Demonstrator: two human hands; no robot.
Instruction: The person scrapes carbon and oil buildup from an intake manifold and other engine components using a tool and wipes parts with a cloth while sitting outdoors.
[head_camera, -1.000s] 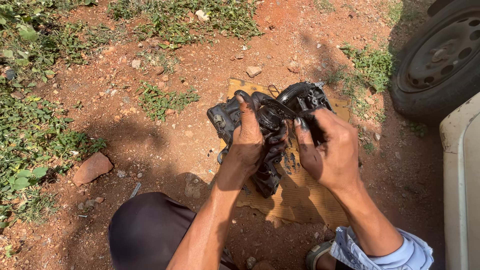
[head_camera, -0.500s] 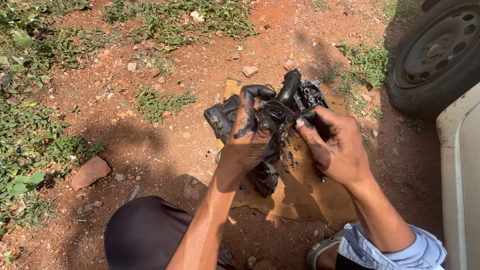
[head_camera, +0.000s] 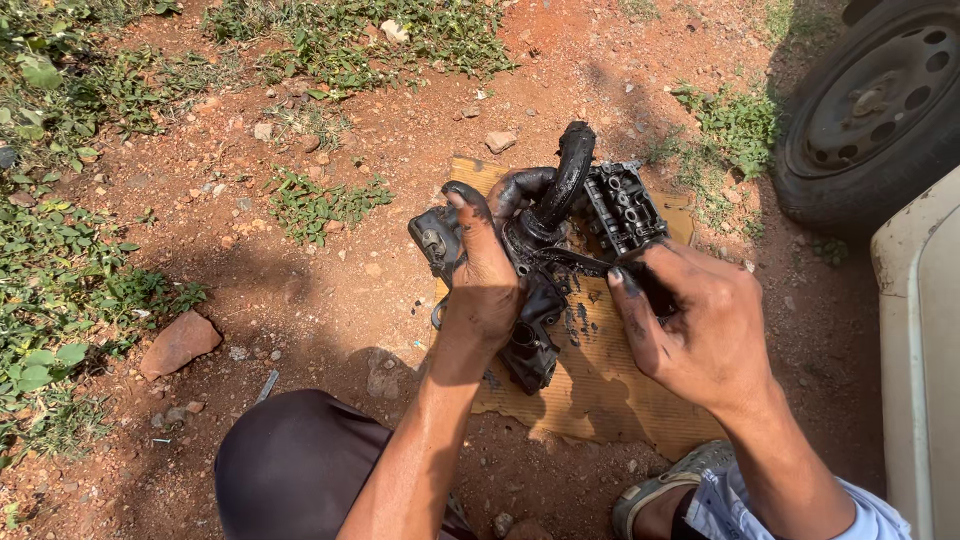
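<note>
A black, greasy engine part (head_camera: 540, 270) with a curved rubber hose (head_camera: 570, 180) and a block of ports (head_camera: 625, 205) is held upright over a sheet of brown cardboard (head_camera: 600, 390) on red dirt. My left hand (head_camera: 480, 290), smeared with grease, wraps around the part's left side, fingers curled over its top. On the right side, my right hand (head_camera: 690, 330) grips the part just below the port block, thumb pressed against it. The lower end of the part nearly touches the cardboard.
A car wheel (head_camera: 870, 110) stands at the top right, with a white body panel (head_camera: 920, 350) along the right edge. A reddish rock (head_camera: 180, 342) lies at left, amid grass patches and small stones. My knee (head_camera: 290, 465) and sandalled foot (head_camera: 660, 490) sit at the bottom.
The part has been turned in my hands, so the curved hose now stands up at the top. My right hand has dropped lower on its right side.
</note>
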